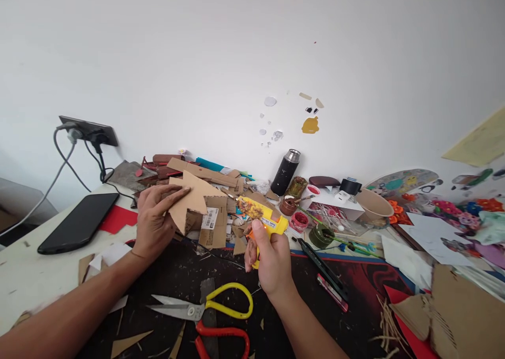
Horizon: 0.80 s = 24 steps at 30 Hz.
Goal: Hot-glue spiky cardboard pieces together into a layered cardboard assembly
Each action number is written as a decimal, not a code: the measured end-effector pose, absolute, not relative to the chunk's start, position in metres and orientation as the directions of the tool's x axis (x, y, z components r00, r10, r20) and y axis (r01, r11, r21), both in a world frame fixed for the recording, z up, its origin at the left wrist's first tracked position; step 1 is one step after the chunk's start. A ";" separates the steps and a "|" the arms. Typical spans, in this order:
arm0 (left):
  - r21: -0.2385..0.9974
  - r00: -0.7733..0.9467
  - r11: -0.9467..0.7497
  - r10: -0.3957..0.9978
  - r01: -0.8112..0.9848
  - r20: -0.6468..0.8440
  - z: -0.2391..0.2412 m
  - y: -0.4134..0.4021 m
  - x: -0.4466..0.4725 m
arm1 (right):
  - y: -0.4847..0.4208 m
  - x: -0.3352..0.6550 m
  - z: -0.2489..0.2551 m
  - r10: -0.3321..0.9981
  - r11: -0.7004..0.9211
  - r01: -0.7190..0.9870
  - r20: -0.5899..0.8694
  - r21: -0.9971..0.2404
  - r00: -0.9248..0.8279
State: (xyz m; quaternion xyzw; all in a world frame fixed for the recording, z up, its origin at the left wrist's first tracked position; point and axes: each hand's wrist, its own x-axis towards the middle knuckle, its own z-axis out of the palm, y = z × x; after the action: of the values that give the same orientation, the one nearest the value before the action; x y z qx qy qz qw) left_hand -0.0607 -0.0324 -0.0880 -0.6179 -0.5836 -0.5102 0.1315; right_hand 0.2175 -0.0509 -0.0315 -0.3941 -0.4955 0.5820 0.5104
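My left hand [154, 217] grips a jagged, zigzag-edged piece of cardboard [194, 197], fingers laid over its left side and the thumb hidden behind. In my right hand [272, 262] is a yellow hot glue gun [256, 209], stained brown along its barrel, with its nozzle tipped toward the cardboard's right edge and a small gap between them. Behind the held piece stands a folded cardboard piece with a white label [210, 218]. Below both hands, open scissors [193, 310] with one yellow and one red handle lie on the dark mat.
A smartphone [79, 223] lies at the left below a wall socket [89, 130] with cables. Toward the back stand a black thermos [285, 171], paint jars [299, 221] and cardboard scraps. A utility knife [323, 267] rests right of my right hand. Cardboard [467, 311] and raffia-like strands fill the front right.
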 end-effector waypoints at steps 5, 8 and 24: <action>0.427 -0.193 -0.276 0.600 0.861 0.776 -0.090 -0.032 -0.066 | -0.051 0.216 -0.032 0.985 0.003 -0.173 0.033 -0.985 -0.171; 0.399 -0.169 -0.293 0.582 0.869 0.796 -0.093 -0.031 -0.068 | -0.052 0.216 -0.032 0.985 -0.007 -0.151 0.019 -0.989 -0.170; 0.327 -0.106 -0.341 0.533 0.881 0.840 -0.097 -0.028 -0.068 | -0.052 0.215 -0.034 0.987 -0.010 -0.099 0.007 -0.995 -0.163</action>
State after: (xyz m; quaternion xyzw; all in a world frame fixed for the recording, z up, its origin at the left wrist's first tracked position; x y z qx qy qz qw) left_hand -0.0683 -0.0283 -0.0966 -0.6459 -0.5474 -0.5032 0.1730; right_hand 0.2152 -0.0525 -0.0340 -0.4323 -0.5133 0.5639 0.4814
